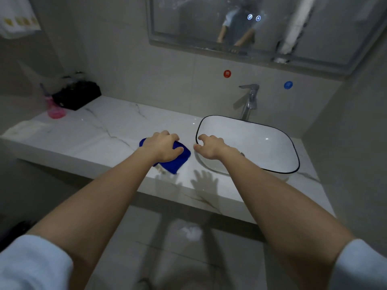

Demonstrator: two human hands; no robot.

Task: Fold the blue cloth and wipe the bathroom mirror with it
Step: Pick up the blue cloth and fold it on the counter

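Forearms reach out over the marble counter [117,122], both bare below rolled pale sleeves. Just left of the white basin [251,143], the left hand [163,147] curls knuckles-up around the bunched blue cloth [180,158], gripping it against the counter. At the basin's near-left rim the right hand [209,146] hovers half open, fingers bent, holding nothing. The basin looks empty. Above its faucet [250,99] hangs the smeared mirror [188,21].

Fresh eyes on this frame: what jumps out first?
The blue cloth on the counter, under the left hand. The right hand hovers empty beside it, at the rim of the white sink. Above, the smeared mirror reflects the person.
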